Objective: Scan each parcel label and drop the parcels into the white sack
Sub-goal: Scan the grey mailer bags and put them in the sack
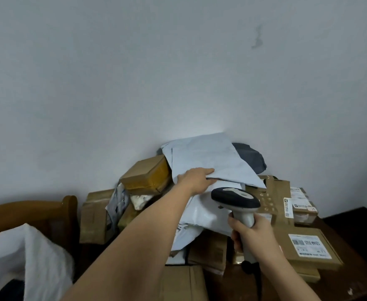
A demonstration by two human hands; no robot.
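While perhaps gripped — mailer (213, 161) edge

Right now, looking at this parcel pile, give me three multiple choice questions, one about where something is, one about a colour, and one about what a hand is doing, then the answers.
1. Where does the white sack lie?
A. lower left, beside the wooden chair
B. on top of the pile
C. right of the labelled box

2. What colour is the mailer bag under the left hand?
A. pale blue-grey
B. red
C. green

3. What is the right hand doing?
A. resting flat on a box
B. gripping the scanner by its handle
C. holding a pen

Answers: 1 A, the sack's open mouth shows at the lower left edge next to the chair. 2 A, the bag at the top of the pile is pale blue-grey. 3 B, the fingers wrap the scanner's light handle, its dark head pointing at the parcels.
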